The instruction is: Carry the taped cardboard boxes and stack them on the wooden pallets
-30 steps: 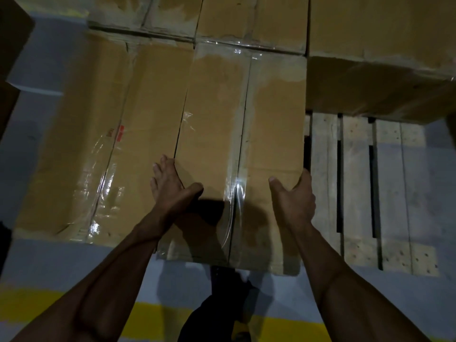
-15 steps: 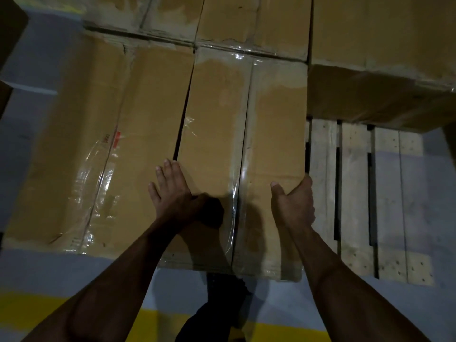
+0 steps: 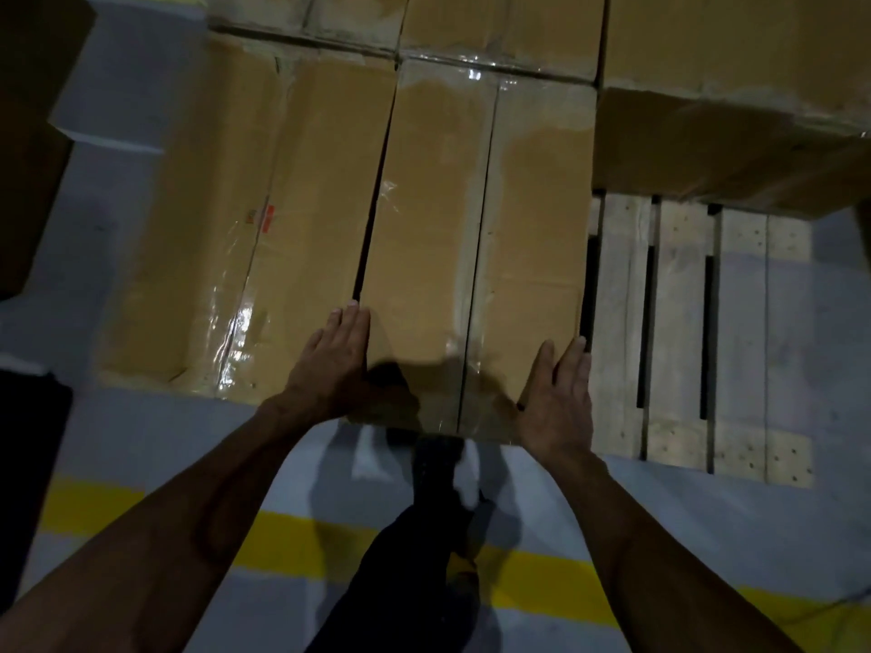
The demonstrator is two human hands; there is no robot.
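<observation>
A taped cardboard box (image 3: 476, 256) is seen lying flat on the wooden pallet (image 3: 678, 332), its near end overhanging the grey floor (image 3: 707, 520). It is flanked on the left by a second box (image 3: 254, 238), with a narrow dark gap left between the two, and further boxes (image 3: 499, 30) are stacked just beyond its far end. The left hand (image 3: 332, 365) is laid along the box's near left edge, fingers straight and together, nothing gripped. The right hand (image 3: 558, 398) is pressed flat against the near right corner, fingers extended, likewise holding nothing. Bare pallet slats are exposed to the right of the box. A yellow line (image 3: 292, 549) is painted across the floor near the person's dark-clad leg (image 3: 400, 572).
</observation>
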